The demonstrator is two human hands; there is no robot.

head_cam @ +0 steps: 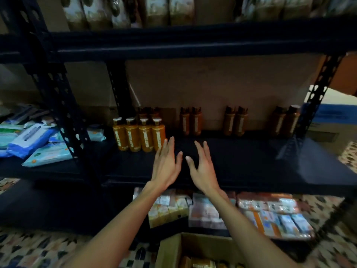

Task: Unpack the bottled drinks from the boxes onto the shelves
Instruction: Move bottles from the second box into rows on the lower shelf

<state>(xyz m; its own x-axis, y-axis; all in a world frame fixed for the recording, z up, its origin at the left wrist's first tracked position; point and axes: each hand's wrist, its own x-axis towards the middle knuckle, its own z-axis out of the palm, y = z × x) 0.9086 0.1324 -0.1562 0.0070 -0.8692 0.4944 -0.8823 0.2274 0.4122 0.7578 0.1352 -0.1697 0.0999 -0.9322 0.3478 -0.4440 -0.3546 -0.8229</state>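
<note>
Cardboard box [170, 250] holds bottles [202, 264]; left hand [166, 167], right hand [203, 171] spread, empty, over shelf [251, 161] near orange bottles [139, 135].

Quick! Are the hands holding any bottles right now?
Left hand: open, fingers straight, holding nothing.
Right hand: open, fingers straight, holding nothing.

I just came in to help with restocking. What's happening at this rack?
A person is stocking orange bottled drinks onto the middle shelf. The left hand and right hand are both empty, fingers straight, over the bare shelf just right of a front row of four bottles. More bottles stand as back pairs along the rear. An open cardboard box sits on the floor below, seemingly with more bottles inside.
</note>
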